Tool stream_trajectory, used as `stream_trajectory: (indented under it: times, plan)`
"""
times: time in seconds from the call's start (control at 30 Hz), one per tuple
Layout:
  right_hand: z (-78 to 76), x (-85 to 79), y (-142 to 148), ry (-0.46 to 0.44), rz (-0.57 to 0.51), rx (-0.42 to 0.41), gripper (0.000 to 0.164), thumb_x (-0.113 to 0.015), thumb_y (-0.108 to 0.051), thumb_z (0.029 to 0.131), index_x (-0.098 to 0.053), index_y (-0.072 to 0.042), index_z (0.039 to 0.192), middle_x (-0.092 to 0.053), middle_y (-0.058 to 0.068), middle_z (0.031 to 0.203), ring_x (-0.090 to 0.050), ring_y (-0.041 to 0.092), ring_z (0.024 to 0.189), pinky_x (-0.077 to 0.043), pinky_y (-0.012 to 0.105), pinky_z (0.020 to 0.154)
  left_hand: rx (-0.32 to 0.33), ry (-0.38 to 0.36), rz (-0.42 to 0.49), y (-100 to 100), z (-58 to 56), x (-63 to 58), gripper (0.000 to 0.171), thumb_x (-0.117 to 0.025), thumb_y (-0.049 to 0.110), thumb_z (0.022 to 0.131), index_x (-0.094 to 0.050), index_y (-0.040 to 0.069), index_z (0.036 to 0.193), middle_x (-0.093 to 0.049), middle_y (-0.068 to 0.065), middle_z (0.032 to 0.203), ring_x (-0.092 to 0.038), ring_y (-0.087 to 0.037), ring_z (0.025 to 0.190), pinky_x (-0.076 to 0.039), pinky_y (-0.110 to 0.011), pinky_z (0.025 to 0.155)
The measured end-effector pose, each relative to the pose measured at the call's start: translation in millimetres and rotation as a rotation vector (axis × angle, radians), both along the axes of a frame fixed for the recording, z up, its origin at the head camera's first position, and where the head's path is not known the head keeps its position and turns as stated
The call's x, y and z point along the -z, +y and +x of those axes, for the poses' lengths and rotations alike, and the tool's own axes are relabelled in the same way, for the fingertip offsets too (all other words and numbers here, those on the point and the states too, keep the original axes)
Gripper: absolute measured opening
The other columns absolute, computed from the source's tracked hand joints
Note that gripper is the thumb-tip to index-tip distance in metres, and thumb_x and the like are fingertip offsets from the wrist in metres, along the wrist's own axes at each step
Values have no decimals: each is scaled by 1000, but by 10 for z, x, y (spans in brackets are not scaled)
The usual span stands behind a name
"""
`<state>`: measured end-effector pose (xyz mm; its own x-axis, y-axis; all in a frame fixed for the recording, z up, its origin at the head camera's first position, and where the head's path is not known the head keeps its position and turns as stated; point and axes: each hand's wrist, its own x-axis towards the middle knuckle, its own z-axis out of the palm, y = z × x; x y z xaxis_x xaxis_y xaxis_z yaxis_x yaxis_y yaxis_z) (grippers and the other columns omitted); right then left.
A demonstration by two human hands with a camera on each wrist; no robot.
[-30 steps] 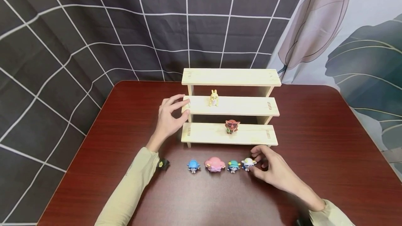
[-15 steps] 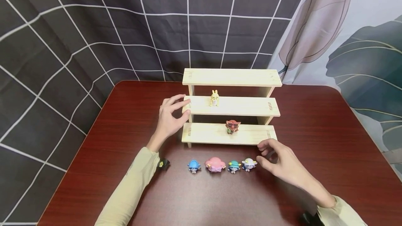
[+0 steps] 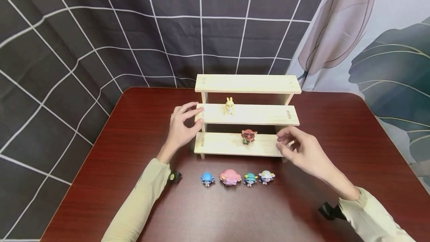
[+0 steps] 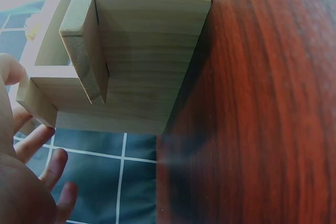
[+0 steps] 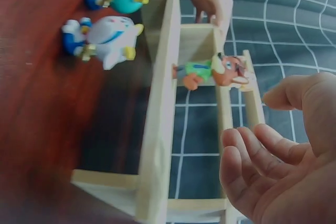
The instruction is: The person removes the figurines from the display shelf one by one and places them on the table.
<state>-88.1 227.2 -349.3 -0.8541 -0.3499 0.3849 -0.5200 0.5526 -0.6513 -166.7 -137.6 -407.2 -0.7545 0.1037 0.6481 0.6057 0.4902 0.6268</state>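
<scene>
The three-tier wooden shelf [image 3: 248, 84] on the tabletop [image 3: 339, 133] is pinched at the left end of its middle board [image 3: 260, 114] by the left hand [image 3: 179, 128]. The right hand [image 3: 307, 152], half-open and gripping nothing, is held beside the lowest board [image 3: 220, 144], where the fox figurine [image 3: 248, 136] is stood.

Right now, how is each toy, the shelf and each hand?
Yellow rabbit figurine, upright on middle board
Fox figurine, upright on lowest board
Blue-hatted figurine, upright on table
Pink figurine, resting on table
Teal-hatted figurine, upright on table
White-hatted figurine, upright on table
Three-tier wooden shelf, standing upright
Left hand, holding shelf's left end
Right hand, fingers bent, holding nothing
</scene>
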Motion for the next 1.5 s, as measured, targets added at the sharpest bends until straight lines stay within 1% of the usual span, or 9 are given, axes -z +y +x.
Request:
stream_trajectory:
  times: [0.13, 0.3, 0.47, 0.63, 0.77, 1.1, 1.17, 1.3, 1.5]
  plan:
    - [-110, -72, -53, 18, -5, -9, 22, -73, 6, 81, -66, -3, 100, -67, -3, 87, -62, 7, 73, -47, 19, 60, 4, -6, -7, -7, -12, 13, 33, -73, 18, 82, -77, 10, 115, -66, -10, 126, -53, -36, 106, -35, -54, 83]
    - [-257, -169, -129, 40, -22, -32, 24, -73, 8, 81, -66, -3, 101, -68, -2, 84, -61, 8, 72, -47, 20, 62, 10, -4, -7, -12, -19, 24, 33, -73, 19, 83, -77, 10, 114, -66, -10, 126, -53, -40, 105, -35, -54, 84]
    - [-425, -240, -228, 52, -33, -47, 25, -73, 10, 81, -65, -2, 102, -69, 4, 91, -65, 8, 77, -49, 19, 63, 8, 4, 4, -6, -16, 28, 33, -74, 17, 82, -78, 10, 114, -66, -11, 125, -53, -40, 105, -34, -55, 83]
    - [-572, -279, -336, 55, -28, -74, 25, -72, 10, 81, -64, -1, 103, -70, 10, 94, -68, 13, 78, -50, 21, 63, 13, 3, 11, -5, -9, 34, 33, -75, 15, 81, -78, 10, 113, -66, -10, 125, -53, -40, 105, -34, -56, 83]
    - [-665, -310, -418, 54, -14, -84, 25, -74, 7, 81, -64, -1, 104, -70, 11, 95, -69, 18, 79, -51, 23, 64, 16, -5, 15, -11, -10, 38, 33, -74, 15, 81, -78, 10, 114, -66, -9, 126, -52, -41, 105, -34, -55, 83]
    - [-846, -364, -628, 20, 20, -123, 24, -74, 0, 86, -65, -2, 108, -68, 13, 97, -69, 21, 85, -53, 37, 67, 8, -6, 6, -2, 1, 8, 34, -75, 16, 81, -78, 10, 114, -66, -7, 126, -52, -28, 106, -34, -54, 85]
    - [-874, -368, -671, 22, 24, -129, 25, -74, 0, 85, -65, -2, 108, -68, 13, 98, -69, 21, 85, -53, 39, 68, 10, -8, 7, 0, 6, 0, 34, -75, 15, 81, -77, 10, 114, -66, -7, 126, -52, -29, 107, -34, -54, 85]
    - [-918, -373, -743, 47, 30, -143, 28, -76, 1, 83, -65, 0, 108, -68, 12, 98, -69, 21, 85, -53, 37, 68, 9, -13, 2, 1, 8, -4, 33, -74, 15, 82, -77, 10, 114, -66, -7, 126, -52, -30, 107, -34, -54, 85]
    - [-976, -369, -813, 59, 39, -173, 29, -76, 1, 83, -64, 2, 110, -68, 13, 99, -69, 25, 85, -52, 41, 68, 8, -8, 1, -8, -2, 9, 33, -74, 16, 82, -77, 10, 114, -66, -8, 126, -53, -38, 106, -34, -54, 85]
